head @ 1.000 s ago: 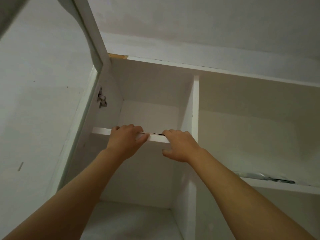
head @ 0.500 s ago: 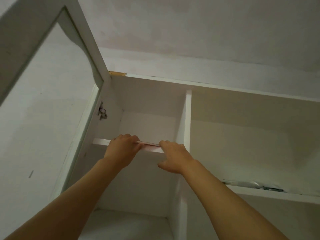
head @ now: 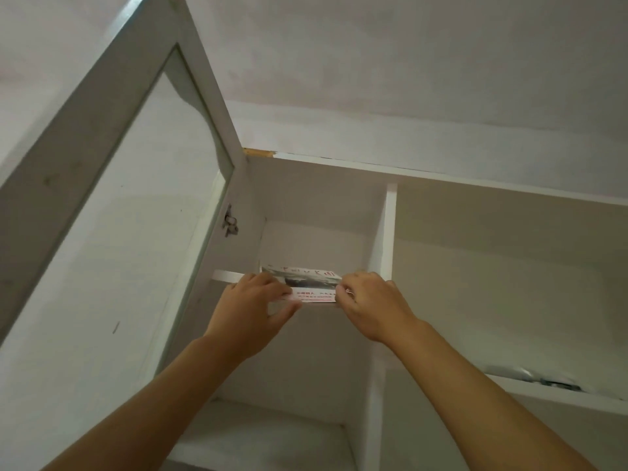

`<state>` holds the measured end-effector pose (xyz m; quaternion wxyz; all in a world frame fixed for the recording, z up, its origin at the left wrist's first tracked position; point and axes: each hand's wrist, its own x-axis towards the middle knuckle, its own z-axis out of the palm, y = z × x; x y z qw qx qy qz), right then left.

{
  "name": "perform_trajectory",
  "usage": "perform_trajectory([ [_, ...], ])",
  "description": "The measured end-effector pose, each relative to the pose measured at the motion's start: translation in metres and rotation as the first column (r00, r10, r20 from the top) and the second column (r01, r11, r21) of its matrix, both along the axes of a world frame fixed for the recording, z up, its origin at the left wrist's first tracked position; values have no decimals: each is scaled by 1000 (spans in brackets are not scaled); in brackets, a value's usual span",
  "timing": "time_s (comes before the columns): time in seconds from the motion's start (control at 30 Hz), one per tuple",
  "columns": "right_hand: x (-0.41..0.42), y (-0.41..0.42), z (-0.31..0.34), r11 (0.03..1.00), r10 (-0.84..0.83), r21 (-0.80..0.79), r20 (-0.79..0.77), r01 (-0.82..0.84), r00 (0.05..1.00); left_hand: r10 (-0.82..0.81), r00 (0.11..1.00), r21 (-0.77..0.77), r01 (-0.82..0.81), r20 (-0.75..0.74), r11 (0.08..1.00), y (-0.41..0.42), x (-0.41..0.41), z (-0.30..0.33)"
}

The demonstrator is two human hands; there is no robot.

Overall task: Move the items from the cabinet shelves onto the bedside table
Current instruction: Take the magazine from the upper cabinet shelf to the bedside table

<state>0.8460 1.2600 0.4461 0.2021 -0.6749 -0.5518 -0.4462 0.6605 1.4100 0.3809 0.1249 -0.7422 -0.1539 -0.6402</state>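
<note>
- Booklet (head: 307, 283), thin printed paper with red lettering, sits at front edge of upper left shelf (head: 226, 275), partly overhanging.
- Left hand (head: 253, 309) pinches its left end; right hand (head: 370, 305) pinches right end, fingers curled.
- Judged light, floppy; support both ends.
- Long axis runs left-right, cover tilted toward camera.

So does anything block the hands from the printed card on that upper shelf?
No. Both hands already hold the printed card at the shelf edge: left hand at its left end, right hand at its right. The cabinet door is swung open. The bedside table is out of view.
</note>
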Motion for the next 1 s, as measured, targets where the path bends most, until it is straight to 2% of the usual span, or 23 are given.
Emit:
perform_trajectory([
  [0.1,5,4,7,994,-17,-113,-88,6,996,-37,999,-66,38,17,997,-5,0,1],
  [0.2,7,7,7,988,25,-143,-169,-49,985,-19,1000,-138,18,-9,990,-6,2,6],
  [0.37,15,7,-6,991,70,-102,-142,-85,987,-16,998,-261,1,-57,965,2,3,14],
  [0.5,22,4,-12,993,81,-82,-111,-90,991,-69,997,-312,52,-46,949,11,6,13],
  [0.77,25,21,-2,991,-77,-117,-153,59,985,-126,992,-342,107,-33,934,17,22,3],
  [0.87,28,27,-6,992,-92,-95,-151,78,984,-94,996,-405,86,0,910,28,18,0],
  [1.0,30,30,-13,998,-57,-46,-146,51,988,-138,990,-454,127,10,882,32,18,-7],
])
